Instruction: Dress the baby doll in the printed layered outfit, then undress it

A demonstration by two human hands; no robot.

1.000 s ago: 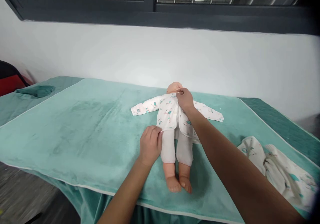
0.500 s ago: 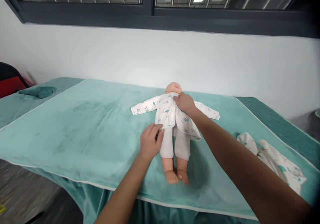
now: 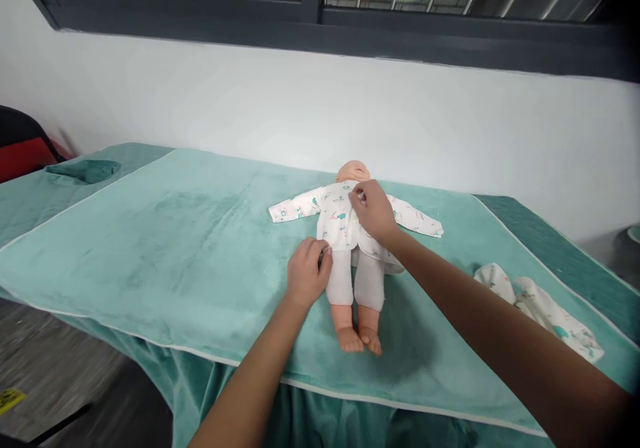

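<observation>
A baby doll (image 3: 369,291) lies on its back, head toward the wall, wearing a white printed baby jacket (image 3: 336,216) with both sleeves spread out sideways. White cloth covers its legs; the feet are bare. My right hand (image 3: 375,211) is over the upper chest, thumb and fingers pinched on the jacket's front edge. Down at the jacket's left hem, my left hand (image 3: 307,271) has its fingers curled on the cloth, beside the doll's thigh. The fingertips of both hands are partly hidden. The front panels meet along the middle, one lower corner flaring right.
Green plush cloth (image 3: 200,248) with a pale border covers the table. White printed clothing (image 3: 560,321) lies crumpled at right, partly behind my forearm. A folded dark green cloth (image 3: 85,170) sits far left, near a red and black object (image 3: 23,158). The white wall (image 3: 250,101) stands behind.
The right front panel, which hung open, now lies nearer the left one. My right hand has risen slightly, its fingers more pinched. My left hand stays at the hem. The view has shifted slightly.
</observation>
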